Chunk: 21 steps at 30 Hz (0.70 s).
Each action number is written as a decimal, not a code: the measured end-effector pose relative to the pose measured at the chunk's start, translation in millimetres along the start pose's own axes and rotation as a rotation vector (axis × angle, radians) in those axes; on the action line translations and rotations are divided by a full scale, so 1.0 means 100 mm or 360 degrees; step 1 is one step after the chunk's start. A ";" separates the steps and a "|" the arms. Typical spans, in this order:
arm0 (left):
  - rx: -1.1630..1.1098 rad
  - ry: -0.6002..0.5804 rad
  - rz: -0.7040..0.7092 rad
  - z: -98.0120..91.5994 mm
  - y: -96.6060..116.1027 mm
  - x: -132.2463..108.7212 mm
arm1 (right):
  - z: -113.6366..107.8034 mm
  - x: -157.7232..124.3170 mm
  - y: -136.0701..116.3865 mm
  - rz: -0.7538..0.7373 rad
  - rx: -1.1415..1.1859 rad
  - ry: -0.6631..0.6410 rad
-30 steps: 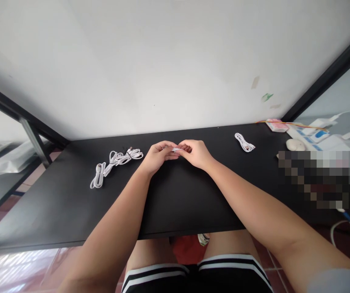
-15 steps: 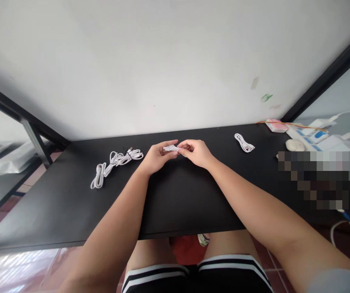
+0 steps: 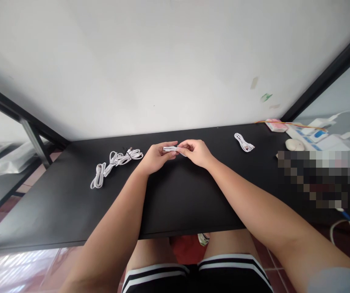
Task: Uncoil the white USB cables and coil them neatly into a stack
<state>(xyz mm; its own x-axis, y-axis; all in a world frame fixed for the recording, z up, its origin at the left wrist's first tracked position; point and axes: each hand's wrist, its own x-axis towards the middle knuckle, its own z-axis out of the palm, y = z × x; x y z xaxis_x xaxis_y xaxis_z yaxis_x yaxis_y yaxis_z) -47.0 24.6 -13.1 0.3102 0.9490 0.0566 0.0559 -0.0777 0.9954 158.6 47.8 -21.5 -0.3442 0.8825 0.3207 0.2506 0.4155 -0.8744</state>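
Note:
Between both hands, above the black tabletop [image 3: 187, 195], is a bundled white cable [image 3: 169, 149]. My left hand [image 3: 156, 158] grips its left part between thumb and fingers. At the cable's right end, my right hand [image 3: 195, 152] pinches it, and the fingers hide part of the bundle. Left of my hands lie several coiled white cables, among them one with a dark tie [image 3: 129, 156] and one nearer the front [image 3: 97, 177]. Another coiled white cable [image 3: 243, 143] rests apart on the right.
At the right end are a white power strip [image 3: 303, 136] with plugged-in adapters, a white mouse [image 3: 295, 145], a pink-and-white box [image 3: 275, 125] and a blurred-out area. A pale wall [image 3: 162, 73] rises behind the table. Dark frame bars stand at both sides.
Almost nothing differs. My fingers have shifted slightly on the cable bundle, and both hands stay in the same place.

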 end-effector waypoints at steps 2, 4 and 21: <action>-0.0007 -0.0031 0.0009 -0.01 0.01 0.00 | -0.01 0.00 0.00 -0.0006 -0.0003 -0.0004; 0.0013 -0.0023 0.0014 -0.01 0.02 -0.01 | -0.01 0.00 0.00 -0.0011 -0.0008 -0.0014; 0.0010 0.0248 0.0176 0.14 -0.02 0.02 | 0.02 -0.01 -0.02 0.0019 0.0018 0.0000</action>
<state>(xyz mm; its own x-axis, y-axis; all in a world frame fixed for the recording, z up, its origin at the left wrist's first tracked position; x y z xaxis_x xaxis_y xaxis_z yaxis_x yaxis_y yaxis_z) -33.1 22.5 -16.1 0.1639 0.9704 0.1776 0.0354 -0.1857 0.9820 156.5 45.9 -20.3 -0.3409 0.8875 0.3100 0.2444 0.4021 -0.8824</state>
